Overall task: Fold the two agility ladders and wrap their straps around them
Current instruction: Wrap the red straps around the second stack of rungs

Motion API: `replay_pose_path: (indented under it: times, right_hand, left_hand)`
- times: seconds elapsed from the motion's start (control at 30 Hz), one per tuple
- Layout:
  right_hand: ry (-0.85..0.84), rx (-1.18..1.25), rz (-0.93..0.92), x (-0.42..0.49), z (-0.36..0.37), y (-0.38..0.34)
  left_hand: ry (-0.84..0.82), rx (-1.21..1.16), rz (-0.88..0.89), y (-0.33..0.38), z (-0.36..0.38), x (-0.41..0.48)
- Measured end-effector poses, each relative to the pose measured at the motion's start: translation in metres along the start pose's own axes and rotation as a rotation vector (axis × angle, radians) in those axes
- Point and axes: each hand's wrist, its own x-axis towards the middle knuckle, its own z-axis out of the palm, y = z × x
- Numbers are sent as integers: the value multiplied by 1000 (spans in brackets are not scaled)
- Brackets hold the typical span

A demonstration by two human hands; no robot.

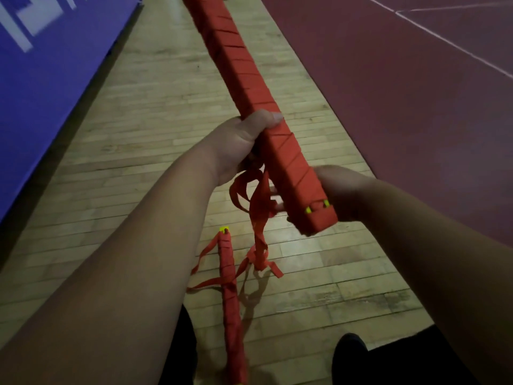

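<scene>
**Hanging tail is the weak point**

From my remote seat I read it so. The left hand (244, 140) has its fingers curled round the held ladder (236, 59), thumb on top. The right hand (344, 193) grips the near end, fingertips (276, 202) curled underneath. Both hands are holding; neither is spread wide. Beyond the left fingers the bundle runs up and out of view, bound in slanting turns.

Between the two sets of fingers, under the bundle, the loose strap (258, 201) hangs in tangled loops toward the wooden floor (138, 134). The second ladder (230, 290) lies on that floor, well below the right fingertips, its own tails straying out.

I judge three risks:
- If the left grip eases, the finished turns may slacken and slide.
- The hanging loops may knot, or catch the floor ladder's tails (they lie near each other).
- The long far end could lever the bundle out of the fingers.

The blue panel (41, 65), far left of the left fingers, bears white marks too blurred to read. I find no brand on either ladder.
</scene>
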Motion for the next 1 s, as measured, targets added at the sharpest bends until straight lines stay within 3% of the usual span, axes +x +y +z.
replay_pose_path:
  times: [0.1, 0.23, 0.4, 0.57, 0.83, 1.0]
  right_hand:
    - [-107, 10, 32, 4, 0, 13]
    - [-94, 101, -18, 11, 7, 20]
    - [-53, -244, 15, 16, 39, 21]
    - [78, -318, 27, 21, 43, 20]
    - [215, -910, 528, 25, 30, 44]
    - [170, -1013, 520, 20, 33, 37]
  left_hand:
    - [54, -80, 13, 0, -3, 1]
    - [94, -109, 9, 2, -7, 1]
    - [176, -180, 7, 5, -6, 2]
    - [246, -191, 3, 6, -12, 4]
    - [285, -219, 57, 10, -15, 5]
    - [295, -242, 79, 10, -16, 5]
